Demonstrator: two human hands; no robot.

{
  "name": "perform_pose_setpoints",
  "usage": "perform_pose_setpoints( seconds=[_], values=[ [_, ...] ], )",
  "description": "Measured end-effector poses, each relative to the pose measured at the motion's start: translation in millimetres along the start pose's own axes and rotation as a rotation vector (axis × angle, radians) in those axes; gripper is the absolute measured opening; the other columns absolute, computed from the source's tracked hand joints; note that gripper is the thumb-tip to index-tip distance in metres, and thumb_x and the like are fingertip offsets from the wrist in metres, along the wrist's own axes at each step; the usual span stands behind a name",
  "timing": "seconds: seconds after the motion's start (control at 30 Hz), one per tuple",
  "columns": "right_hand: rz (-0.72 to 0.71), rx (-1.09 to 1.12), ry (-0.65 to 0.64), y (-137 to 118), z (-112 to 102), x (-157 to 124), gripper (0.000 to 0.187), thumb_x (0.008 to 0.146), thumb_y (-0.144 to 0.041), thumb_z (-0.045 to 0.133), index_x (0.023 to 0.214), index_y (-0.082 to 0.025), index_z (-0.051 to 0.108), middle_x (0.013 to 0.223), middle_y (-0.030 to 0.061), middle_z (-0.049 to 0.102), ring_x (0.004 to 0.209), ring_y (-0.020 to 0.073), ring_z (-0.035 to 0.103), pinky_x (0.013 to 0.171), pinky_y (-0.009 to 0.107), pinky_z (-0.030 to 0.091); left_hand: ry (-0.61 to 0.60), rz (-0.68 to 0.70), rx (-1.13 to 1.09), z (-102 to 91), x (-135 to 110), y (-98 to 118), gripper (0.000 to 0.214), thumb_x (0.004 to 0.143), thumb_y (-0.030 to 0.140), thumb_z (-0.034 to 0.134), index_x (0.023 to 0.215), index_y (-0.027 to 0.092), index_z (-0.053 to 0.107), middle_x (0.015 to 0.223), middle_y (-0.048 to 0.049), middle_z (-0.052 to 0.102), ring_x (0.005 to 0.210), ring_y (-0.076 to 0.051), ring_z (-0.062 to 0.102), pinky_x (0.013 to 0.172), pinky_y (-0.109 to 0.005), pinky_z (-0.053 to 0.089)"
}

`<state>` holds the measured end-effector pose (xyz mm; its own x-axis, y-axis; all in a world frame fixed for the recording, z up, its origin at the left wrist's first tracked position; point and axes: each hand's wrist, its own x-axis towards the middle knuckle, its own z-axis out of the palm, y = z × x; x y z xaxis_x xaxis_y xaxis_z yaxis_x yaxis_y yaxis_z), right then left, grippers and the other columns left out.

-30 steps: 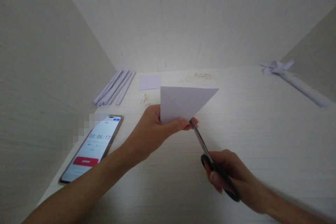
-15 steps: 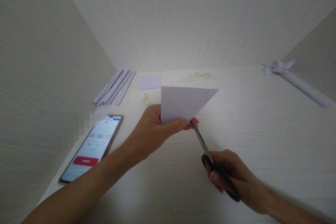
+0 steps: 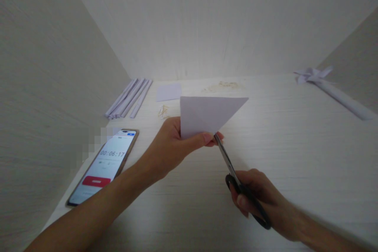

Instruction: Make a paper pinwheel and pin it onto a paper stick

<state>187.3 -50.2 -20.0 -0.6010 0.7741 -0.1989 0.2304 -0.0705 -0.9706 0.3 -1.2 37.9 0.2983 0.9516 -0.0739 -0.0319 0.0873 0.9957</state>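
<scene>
My left hand (image 3: 177, 145) pinches a white piece of paper (image 3: 206, 113) by its lower edge, thumb in front and fingers behind. The paper is held up above the table, with a slanted right side that runs to a sharp point at upper right. In my right hand (image 3: 256, 197) is a pair of scissors (image 3: 227, 161) with black handles and metal blades. The blade tips meet the paper's lower corner, close to my left fingertips. Whether the blades are fully closed is hard to see.
Several rolled paper tubes (image 3: 130, 98) lie at the back left beside a flat paper square (image 3: 169, 92). Small sticks or bands (image 3: 163, 111) lie near it, more (image 3: 228, 85) farther back. A phone (image 3: 106, 165) showing a timer rests at left. A paper pinwheel-like piece (image 3: 339, 94) lies at right.
The paper has tilted slightly, its pointed corner shifting a little to the right and up. The scissors and both hands have barely moved.
</scene>
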Motion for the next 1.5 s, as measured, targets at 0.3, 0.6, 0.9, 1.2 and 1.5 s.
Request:
perform_pose_setpoints(
  seconds=[0.3,0.6,0.9,1.2,1.5],
  values=[
    [-0.105,0.058,0.115,8,-5,4,0.048,0.072,-0.062,0.042,0.057,-0.017,0.043,0.048,-0.0015,0.04,0.044,0.0087,0.036,0.04,0.022,0.028,0.098,0.0,-0.051,-3.1,6,-9,0.011,0.066,0.024,0.064,0.069,0.014,0.064,0.064,-0.0013,0.066,0.059,-0.01,0.058,0.06,-0.022,0.046],
    [-0.117,0.2,0.151,16,-7,10,0.042,0.075,-0.055,0.046,0.06,-0.016,0.044,0.049,-0.0017,0.043,0.044,0.0081,0.035,0.041,0.023,0.025,0.078,-0.124,-0.211,-2.9,11,-12,0.009,0.063,0.017,0.065,0.07,0.011,0.065,0.056,0.0001,0.061,0.047,-0.006,0.051,0.049,-0.019,0.038],
    [-0.132,0.192,0.196,20,-10,13,0.04,0.077,-0.05,0.046,0.058,-0.015,0.046,0.05,-0.0018,0.043,0.045,0.0081,0.036,0.043,0.024,0.024,0.051,-0.163,-0.28,-3.5,15,-18,0.007,0.063,0.017,0.065,0.066,0.011,0.062,0.057,0.0002,0.061,0.047,-0.005,0.052,0.047,-0.017,0.037],
    [0.059,-0.127,0.397,-1,-54,32,0.036,0.073,-0.051,0.048,0.061,-0.016,0.048,0.048,-0.0024,0.045,0.041,0.0075,0.032,0.041,0.022,0.022,0.027,-0.214,-0.401,6.3,16,-53,0.015,0.056,0.021,0.067,0.056,0.01,0.056,0.048,0.001,0.056,0.039,-0.005,0.047,0.041,-0.018,0.036],
    [0.067,-1.214,0.509,-17,-150,110,0.016,0.077,-0.029,0.047,0.083,-0.016,0.055,0.073,0.0062,0.062,0.063,0.0161,0.054,0.052,0.023,0.034,-0.171,-0.204,-0.311,10.6,11,-78,0.018,0.053,0.022,0.067,0.048,0.01,0.054,0.043,0.0024,0.053,0.035,-0.006,0.046,0.037,-0.019,0.035]
  ],
)
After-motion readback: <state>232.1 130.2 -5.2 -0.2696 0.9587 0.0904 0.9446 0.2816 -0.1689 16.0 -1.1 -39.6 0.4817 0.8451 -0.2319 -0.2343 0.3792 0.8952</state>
